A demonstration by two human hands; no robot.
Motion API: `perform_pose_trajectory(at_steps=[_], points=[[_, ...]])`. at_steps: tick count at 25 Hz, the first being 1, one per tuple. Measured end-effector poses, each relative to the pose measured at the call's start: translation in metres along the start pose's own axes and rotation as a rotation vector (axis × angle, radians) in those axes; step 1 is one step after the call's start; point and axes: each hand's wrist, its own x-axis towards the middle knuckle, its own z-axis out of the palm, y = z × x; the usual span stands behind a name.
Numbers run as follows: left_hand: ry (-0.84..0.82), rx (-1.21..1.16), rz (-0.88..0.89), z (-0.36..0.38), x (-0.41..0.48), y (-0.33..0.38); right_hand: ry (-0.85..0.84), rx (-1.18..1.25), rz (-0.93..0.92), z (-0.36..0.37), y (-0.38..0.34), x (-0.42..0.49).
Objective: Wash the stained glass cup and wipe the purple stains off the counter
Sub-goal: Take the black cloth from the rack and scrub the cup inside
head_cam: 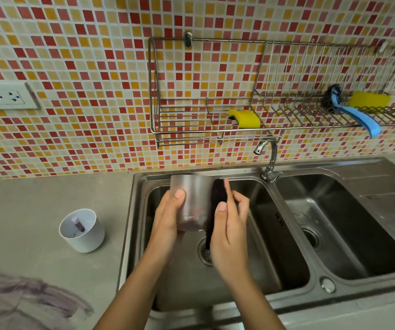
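Shows glass cup at frame centre, over the left basin of the sink, clamped in fingers of left hand; fingers of right hand clamped on dark scrubber against its side. Risks a slip onto steel if the wet grip loosens. Leaves purple stains on surface, lower left.

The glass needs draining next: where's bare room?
Bare: grey counter between white plastic tub and tiled wall; the steel drainboard beyond the right basin. Crowded: the left basin, where the left hand grips the clear glass cup and the right hand a dark scrubber. Purple stains smear the near counter.
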Motion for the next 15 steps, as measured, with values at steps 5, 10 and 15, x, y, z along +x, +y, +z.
perform_pose_trajectory(at_steps=[5,10,15], points=[[-0.071,-0.014,-0.004,-0.001,-0.007,-0.005,0.013,-0.016,0.003,-0.008,-0.001,0.007],[-0.037,-0.059,-0.035,0.002,-0.002,0.008,0.018,0.047,0.056,-0.009,0.001,0.006],[-0.102,-0.009,-0.130,0.004,-0.008,0.003,0.007,0.018,0.014,-0.009,0.004,0.005]])
